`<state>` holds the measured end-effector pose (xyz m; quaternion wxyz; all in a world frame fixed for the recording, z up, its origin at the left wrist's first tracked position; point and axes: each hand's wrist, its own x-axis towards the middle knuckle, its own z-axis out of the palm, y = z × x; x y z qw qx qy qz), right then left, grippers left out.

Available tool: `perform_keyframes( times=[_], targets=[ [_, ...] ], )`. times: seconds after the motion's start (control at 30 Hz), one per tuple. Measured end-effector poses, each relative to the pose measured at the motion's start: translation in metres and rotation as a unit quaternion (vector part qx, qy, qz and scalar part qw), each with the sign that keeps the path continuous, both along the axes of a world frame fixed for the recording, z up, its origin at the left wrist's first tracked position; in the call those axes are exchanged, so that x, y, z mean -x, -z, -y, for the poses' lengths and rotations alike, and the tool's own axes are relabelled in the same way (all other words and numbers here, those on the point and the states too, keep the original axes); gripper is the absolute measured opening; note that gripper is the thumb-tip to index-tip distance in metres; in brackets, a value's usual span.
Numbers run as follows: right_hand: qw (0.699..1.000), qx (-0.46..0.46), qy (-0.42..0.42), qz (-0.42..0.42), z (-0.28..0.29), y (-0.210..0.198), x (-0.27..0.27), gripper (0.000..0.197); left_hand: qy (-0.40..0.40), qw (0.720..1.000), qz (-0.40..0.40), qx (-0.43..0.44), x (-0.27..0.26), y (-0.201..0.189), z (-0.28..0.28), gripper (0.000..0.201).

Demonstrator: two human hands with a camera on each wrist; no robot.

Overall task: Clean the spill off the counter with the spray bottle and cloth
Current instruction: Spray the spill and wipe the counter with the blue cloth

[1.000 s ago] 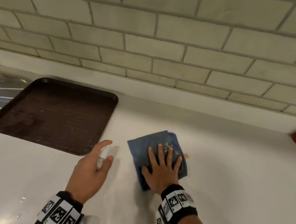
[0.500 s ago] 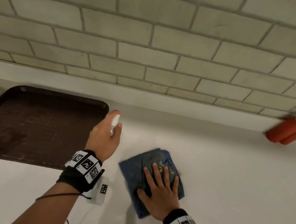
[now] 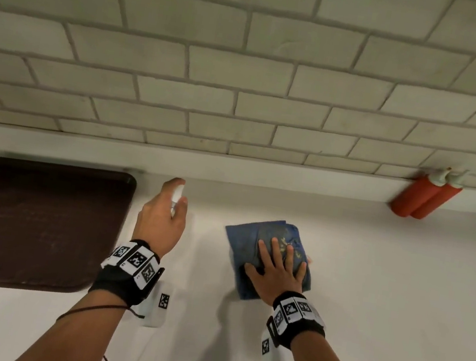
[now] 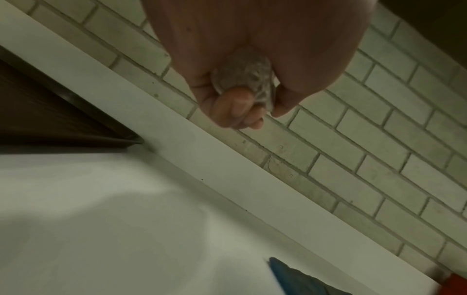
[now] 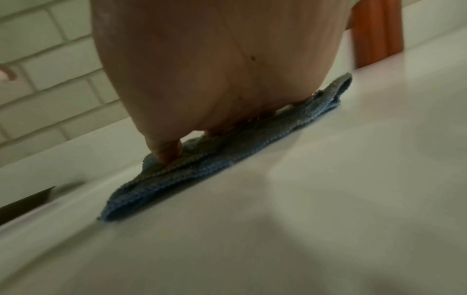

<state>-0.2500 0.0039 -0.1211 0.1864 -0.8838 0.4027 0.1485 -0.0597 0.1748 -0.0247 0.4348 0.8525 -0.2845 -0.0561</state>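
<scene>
Altogether: one spray bottle (image 3: 176,199), one cloth (image 3: 255,244), two red bottles (image 3: 425,197).

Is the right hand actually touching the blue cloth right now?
Touching. The right wrist view shows the right hand with its fingertips pressed into the blue cloth on the counter.
</scene>
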Motion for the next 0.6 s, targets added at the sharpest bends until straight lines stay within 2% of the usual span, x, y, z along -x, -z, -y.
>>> perform_keyframes(
  times=[0.4, 0.5, 0.6],
  targets=[
    [0.993, 0.004, 0.113, -0.016, 0.135, 0.006, 0.151, 0.075, 0.021, 1.000, 0.005, -0.018, 0.091, 0.002, 0.069, 0.037],
    [0.992, 0.004, 0.124, -0.025, 0.179, 0.004, 0.156, 0.075, 0.029, 0.999, 0.008, -0.014, 0.110, 0.002, 0.081, 0.037],
    [0.991, -0.003, 0.128, -0.032, 0.209, 0.002, 0.132, 0.075, 0.026, 0.999, 0.008, -0.028, 0.120, 0.006, 0.083, 0.037]
  ],
)
